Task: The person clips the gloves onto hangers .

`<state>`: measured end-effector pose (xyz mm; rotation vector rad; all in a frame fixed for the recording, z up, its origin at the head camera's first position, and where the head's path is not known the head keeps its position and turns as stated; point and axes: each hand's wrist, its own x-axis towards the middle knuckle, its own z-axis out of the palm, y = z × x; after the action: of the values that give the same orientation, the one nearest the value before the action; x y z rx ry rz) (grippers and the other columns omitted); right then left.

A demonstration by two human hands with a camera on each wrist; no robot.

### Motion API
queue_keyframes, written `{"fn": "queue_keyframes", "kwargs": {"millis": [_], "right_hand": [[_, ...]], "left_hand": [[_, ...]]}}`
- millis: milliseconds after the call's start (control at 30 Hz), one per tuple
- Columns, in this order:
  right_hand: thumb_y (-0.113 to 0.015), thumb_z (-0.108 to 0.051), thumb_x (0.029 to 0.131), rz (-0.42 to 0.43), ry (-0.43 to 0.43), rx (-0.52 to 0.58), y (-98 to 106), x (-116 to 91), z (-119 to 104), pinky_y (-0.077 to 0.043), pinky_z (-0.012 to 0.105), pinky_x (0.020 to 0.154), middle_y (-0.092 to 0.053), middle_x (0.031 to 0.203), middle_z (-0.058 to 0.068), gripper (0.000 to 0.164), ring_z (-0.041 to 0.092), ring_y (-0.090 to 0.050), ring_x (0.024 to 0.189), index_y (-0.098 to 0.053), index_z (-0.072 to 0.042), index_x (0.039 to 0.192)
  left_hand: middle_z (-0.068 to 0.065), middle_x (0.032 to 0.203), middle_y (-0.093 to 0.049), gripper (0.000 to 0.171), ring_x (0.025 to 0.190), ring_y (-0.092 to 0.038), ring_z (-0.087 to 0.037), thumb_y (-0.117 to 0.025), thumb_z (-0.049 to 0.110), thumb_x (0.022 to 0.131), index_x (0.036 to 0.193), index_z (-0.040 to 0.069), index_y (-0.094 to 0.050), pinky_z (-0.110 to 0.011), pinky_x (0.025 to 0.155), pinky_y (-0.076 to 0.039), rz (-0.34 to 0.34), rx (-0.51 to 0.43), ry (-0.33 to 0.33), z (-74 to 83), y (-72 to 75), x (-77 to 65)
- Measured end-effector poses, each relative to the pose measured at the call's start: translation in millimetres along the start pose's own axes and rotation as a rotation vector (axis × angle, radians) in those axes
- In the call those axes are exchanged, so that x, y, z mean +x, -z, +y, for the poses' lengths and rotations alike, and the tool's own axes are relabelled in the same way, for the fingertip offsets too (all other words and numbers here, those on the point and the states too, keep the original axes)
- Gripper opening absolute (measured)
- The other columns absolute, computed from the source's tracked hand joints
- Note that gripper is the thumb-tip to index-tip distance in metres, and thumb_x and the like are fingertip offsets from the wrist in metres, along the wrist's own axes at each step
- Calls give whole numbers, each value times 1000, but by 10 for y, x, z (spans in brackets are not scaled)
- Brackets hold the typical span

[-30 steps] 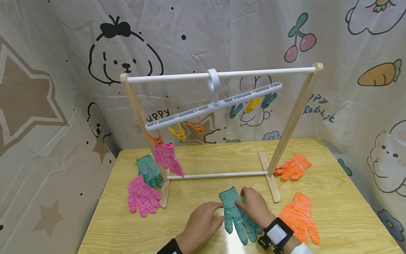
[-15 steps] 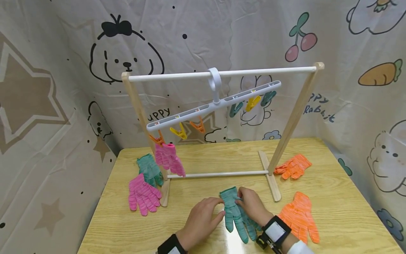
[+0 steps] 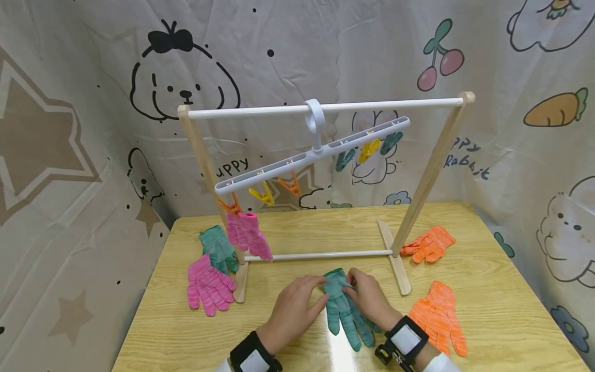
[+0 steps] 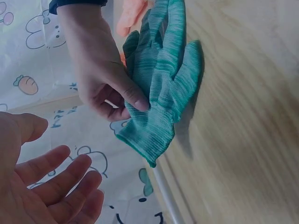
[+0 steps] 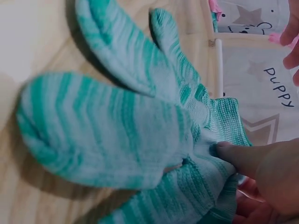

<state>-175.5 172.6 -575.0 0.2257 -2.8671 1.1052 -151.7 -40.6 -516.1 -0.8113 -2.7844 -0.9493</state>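
A green striped knit glove [image 3: 338,305] lies in front of the rack, its cuff end tipped up off the table. My right hand [image 3: 370,298] pinches it near the cuff, with the thumb on top, as the right wrist view also shows. My left hand [image 4: 56,182] is just left of the cuff, fingers loosely bent and apart from the cloth in the left wrist view. Above, a grey clip hanger [image 3: 288,161] hangs tilted on the rack's white bar [image 3: 386,105]. An orange clip [image 3: 231,204] at its left end holds a pink glove [image 3: 249,236].
Yellow, orange and green clips hang along the hanger, such as a yellow clip [image 3: 262,194]. At left lie a pink glove [image 3: 210,287] and a green glove [image 3: 218,249]. Two orange gloves, one nearer [image 3: 439,318], lie right. A wooden foot [image 3: 394,258] stands behind my right hand.
The green glove's cuff has risen a little and shifted away from me, with my right hand pinching it. My left hand has moved slightly farther forward.
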Motion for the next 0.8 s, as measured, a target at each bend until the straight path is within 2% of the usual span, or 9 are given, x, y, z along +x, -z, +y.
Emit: {"fn": "queue_keyframes", "kwargs": {"millis": [133,300,567,800], "right_hand": [[-78,-4,86,18,-3,30,29,14,-51,-38,21,56,-57,75,-3,24,4,-45,62,-55,-11,84],[-79,-5,85,72,19,54,69,35,-132,-37,20,55,-57,76,-3,24,2,-43,59,-56,-12,85],[-78,-9,87,81,33,86,167,36,-280,-32,20,50,-47,67,-5,21,1,-37,52,-58,-11,88],[-77,-9,88,111,53,102,228,44,-361,-30,19,49,-41,60,-7,19,0,-34,49,-59,-11,88]], "left_hand": [[-1,122,-72,32,113,-68,-20,-69,29,96,124,13,-68,-40,92,-57,-13,-2,6,22,56,53],[-2,123,-72,32,114,-68,-21,-70,28,96,124,14,-68,-42,92,-57,6,1,22,37,117,99],[-3,122,-73,29,113,-69,-21,-71,26,95,122,15,-69,-42,91,-57,84,-2,45,29,201,149],[-4,125,-72,31,118,-67,-24,-70,25,95,125,14,-68,-44,95,-56,96,-36,80,18,280,194]]}}
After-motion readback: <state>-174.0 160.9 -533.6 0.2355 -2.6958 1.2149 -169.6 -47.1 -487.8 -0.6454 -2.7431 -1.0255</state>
